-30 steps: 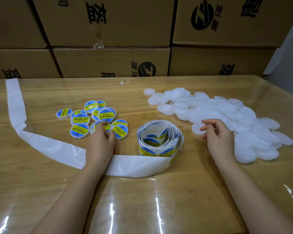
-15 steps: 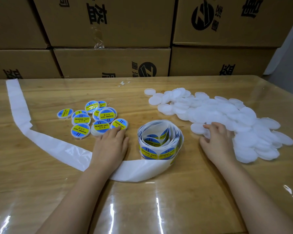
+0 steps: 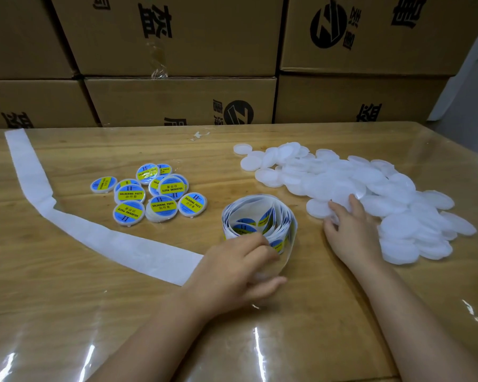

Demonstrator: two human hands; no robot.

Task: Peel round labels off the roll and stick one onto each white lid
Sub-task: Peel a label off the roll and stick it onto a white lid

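Note:
The label roll [image 3: 260,208] stands on edge mid-table, with blue and yellow round labels showing inside its coils. My left hand [image 3: 239,268], blurred by motion, curls its fingers and thumb around the near side of the roll where the backing strip leaves it. A large pile of plain white lids [image 3: 384,194] lies to the right. My right hand [image 3: 352,230] rests on the pile's left edge, fingers spread over lids, and lifts none of them. Several labelled lids [image 3: 160,206] sit in a cluster left of the roll.
The spent white backing strip [image 3: 108,235] trails from the roll across the wooden table [image 3: 66,312] to the far left corner. Stacked cardboard boxes [image 3: 177,100] wall off the table's far edge. A clear glossy sheet covers the tabletop.
My left hand left the labelled lids and moved right to the roll's near side. My right hand reached further into the white lid pile.

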